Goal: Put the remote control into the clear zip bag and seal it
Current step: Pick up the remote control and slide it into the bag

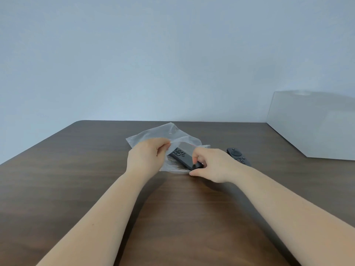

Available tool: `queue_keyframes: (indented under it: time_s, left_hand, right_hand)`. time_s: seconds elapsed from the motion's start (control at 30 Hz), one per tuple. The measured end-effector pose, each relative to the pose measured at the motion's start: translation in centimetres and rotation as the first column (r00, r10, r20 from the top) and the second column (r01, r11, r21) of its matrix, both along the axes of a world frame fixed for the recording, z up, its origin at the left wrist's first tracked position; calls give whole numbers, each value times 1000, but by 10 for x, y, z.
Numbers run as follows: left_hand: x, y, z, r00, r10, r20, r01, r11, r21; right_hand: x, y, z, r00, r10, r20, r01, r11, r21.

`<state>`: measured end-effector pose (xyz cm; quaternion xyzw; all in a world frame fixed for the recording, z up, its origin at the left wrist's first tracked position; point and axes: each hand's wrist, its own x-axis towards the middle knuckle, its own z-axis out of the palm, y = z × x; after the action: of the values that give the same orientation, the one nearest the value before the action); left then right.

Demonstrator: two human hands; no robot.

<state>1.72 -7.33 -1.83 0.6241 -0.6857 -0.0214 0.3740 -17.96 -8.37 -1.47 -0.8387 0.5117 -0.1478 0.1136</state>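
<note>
A clear zip bag (153,134) with a thin red strip along its mouth lies crumpled on the dark wooden table (76,169). My left hand (146,156) pinches the bag's upper lip and holds the mouth up. A black remote control (182,157) lies partly inside the mouth, button end in, seen through the plastic. My right hand (213,166) grips the remote's near end between thumb and fingers, just outside the bag.
A second dark remote (238,155) lies on the table right of the bag, partly behind my right wrist. A white box (315,127) stands at the far right. A pale wall runs behind the table's far edge.
</note>
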Motion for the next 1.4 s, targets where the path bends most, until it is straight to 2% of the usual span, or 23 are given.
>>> queue_keyframes:
  time_s: [0.1, 0.2, 0.4, 0.53, 0.8, 0.87, 1.03, 1.13, 1.2, 1.27, 1.4]
  left_hand:
    - [1, 0, 0, 1000, 1, -12, 0, 999, 33]
    - [-1, 1, 1, 1000, -10, 14, 10, 999, 37]
    - [-1, -1, 0, 999, 0, 44, -2, 999, 41]
    - [0, -1, 0, 998, 5, 67, -7, 999, 36]
    - [-3, -2, 1, 998, -6, 57, 4, 999, 34]
    - [-3, -1, 0, 999, -7, 45, 5, 999, 38]
    - [-3, 0, 2, 1000, 7, 22, -8, 999, 49]
    - [-5, 2, 3, 1000, 8, -7, -8, 999, 51]
    - [-6, 3, 3, 1000, 2, -27, 0, 999, 54]
    - [-8, 5, 3, 999, -5, -33, 7, 998, 58]
    - [-8, 8, 2, 999, 8, -54, -4, 998, 62]
  right_hand:
    - [3, 3, -11, 996, -40, 75, 47, 995, -93]
    - [7, 4, -10, 988, -68, 138, 77, 995, -58]
    - [23, -6, -8, 988, -146, -41, 144, 987, -65]
    - [35, -9, -19, 973, -192, -129, 173, 974, -146]
    - [55, -13, -16, 920, -237, -313, 233, 971, -48]
    - [53, -12, -15, 940, -225, -258, 219, 974, -53]
    - [23, 3, -10, 975, -216, 42, 220, 959, -179]
    - [-6, 13, -4, 937, -340, 81, 349, 902, -255]
    - [-21, 19, -6, 876, -483, -22, 470, 861, -195]
    - [-30, 22, -12, 819, -557, -137, 548, 830, -104]
    - [-39, 21, -16, 749, -631, -203, 631, 772, -74]
